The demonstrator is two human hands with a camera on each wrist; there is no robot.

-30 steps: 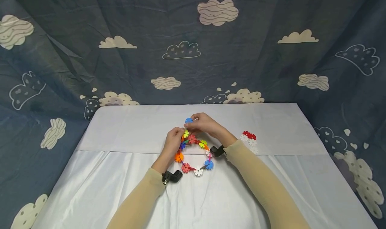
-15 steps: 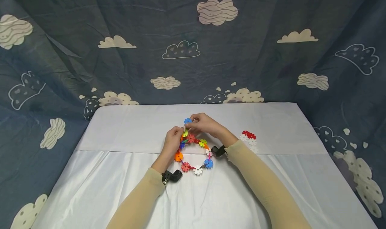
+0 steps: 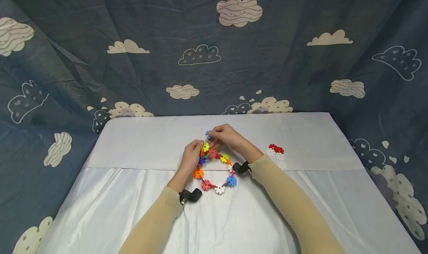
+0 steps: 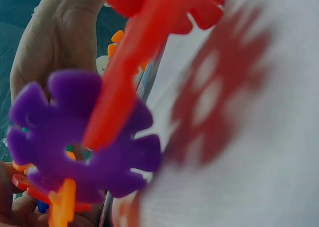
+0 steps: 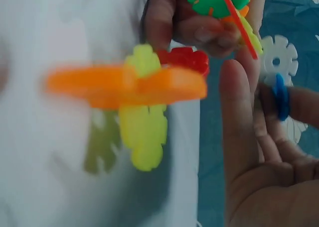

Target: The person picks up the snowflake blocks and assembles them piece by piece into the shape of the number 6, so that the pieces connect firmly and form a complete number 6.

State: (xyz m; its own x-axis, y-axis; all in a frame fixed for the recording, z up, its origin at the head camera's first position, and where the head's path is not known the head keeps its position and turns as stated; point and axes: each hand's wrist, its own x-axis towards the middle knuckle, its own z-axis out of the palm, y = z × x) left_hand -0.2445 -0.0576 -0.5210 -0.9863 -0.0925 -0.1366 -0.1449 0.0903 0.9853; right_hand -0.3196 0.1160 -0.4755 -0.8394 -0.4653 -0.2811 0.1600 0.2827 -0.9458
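A ring of interlocking flower-shaped plastic discs in several colours stands between the hands, with a white disc [image 3: 219, 189] on its near side and an orange disc [image 3: 198, 173] on the left. My left hand [image 3: 192, 155] grips the ring's far left part beside a yellow disc [image 3: 206, 147]. Across from it, my right hand [image 3: 228, 138] pinches a blue disc [image 5: 281, 97], seen edge-on in the right wrist view. A whitish disc [image 5: 279, 60] sits against that blue one. Close to the left wrist camera is a purple disc [image 4: 60, 117] slotted with a red disc [image 4: 119, 87].
To the right on the white cloth [image 3: 321, 209] lie loose red discs [image 3: 276, 149] with white discs [image 3: 276, 156] beside them. A dark curtain [image 3: 160, 27] with cloud prints rises behind the table's far edge.
The right fingers have shifted over the blue disc, which showed more of its face before and is now partly covered. My left hand and the ring have stayed almost in place.
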